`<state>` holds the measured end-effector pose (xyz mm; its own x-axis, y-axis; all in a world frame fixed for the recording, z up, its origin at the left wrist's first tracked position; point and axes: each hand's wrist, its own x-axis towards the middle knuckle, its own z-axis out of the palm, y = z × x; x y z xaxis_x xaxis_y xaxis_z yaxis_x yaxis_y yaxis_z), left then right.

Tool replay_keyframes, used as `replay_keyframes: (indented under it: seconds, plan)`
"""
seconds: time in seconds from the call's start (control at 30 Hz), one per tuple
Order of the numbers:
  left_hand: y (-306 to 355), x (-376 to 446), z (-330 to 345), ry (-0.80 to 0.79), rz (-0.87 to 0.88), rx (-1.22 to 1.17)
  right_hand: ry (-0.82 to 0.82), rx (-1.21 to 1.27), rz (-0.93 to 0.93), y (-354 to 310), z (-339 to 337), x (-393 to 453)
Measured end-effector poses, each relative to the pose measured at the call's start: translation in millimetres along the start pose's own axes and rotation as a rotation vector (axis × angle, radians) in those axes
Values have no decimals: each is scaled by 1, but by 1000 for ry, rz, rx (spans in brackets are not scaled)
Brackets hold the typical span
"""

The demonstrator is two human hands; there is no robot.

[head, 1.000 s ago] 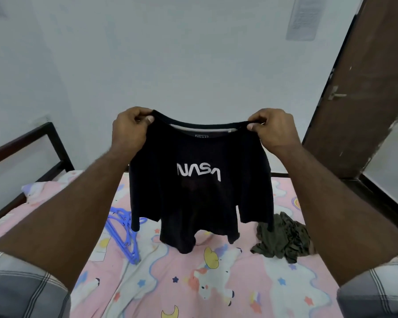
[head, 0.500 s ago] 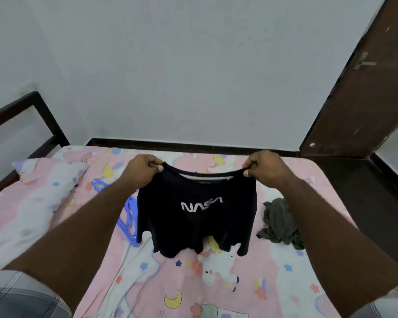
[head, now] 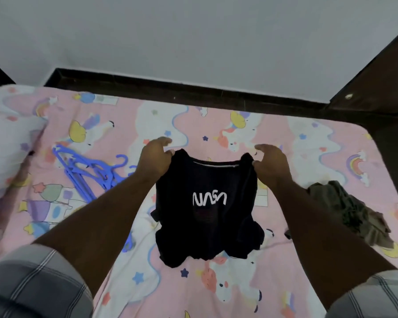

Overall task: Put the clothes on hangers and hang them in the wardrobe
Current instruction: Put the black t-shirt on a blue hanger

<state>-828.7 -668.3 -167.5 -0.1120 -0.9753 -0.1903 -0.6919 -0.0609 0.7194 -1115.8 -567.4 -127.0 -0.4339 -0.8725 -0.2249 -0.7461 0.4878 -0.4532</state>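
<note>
A black T-shirt (head: 207, 216) with white lettering on its chest hangs low over the bed, its hem bunched on the sheet. My left hand (head: 155, 157) pinches its left shoulder and my right hand (head: 270, 164) pinches its right shoulder, both beside the collar. Several blue plastic hangers (head: 87, 171) lie in a heap on the bed to the left of my left arm. A crumpled olive-green garment (head: 347, 207) lies on the bed to the right of my right arm.
The bed carries a pink sheet (head: 216, 125) with unicorn prints, and a pillow (head: 7, 145) lies at its left end. A dark bed frame (head: 147, 86) runs along the white wall. A brown door (head: 384, 83) stands at the right.
Both hands have brought the T-shirt down from chest height to the bed, so its hem now touches the sheet. The view has tilted downward.
</note>
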Motion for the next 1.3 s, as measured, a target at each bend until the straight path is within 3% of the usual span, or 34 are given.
replay_keyframes:
  seconds: [0.13, 0.3, 0.5, 0.73, 0.8, 0.93, 1.3]
  plan:
    - [-34, 24, 20, 17, -77, -21, -117, 2, 27, -8, 46, 15]
    - [-113, -7, 42, -13, -277, -19, -266, 18, 65, -14, 123, -6]
    - [-182, -43, 47, -10, -469, -21, -449, 14, -34, -53, 213, -25]
    - [-221, -52, 30, 174, -505, 38, -627, 102, -130, -117, 290, -42]
    - [-234, -53, 22, 215, -524, 78, -671, 118, -145, -129, 305, -46]
    - [-257, -49, 12, 106, -660, 38, -713, 134, -133, -140, 322, -56]
    - [-251, -50, 12, -30, -671, 102, -701, 228, -62, -143, 317, -59]
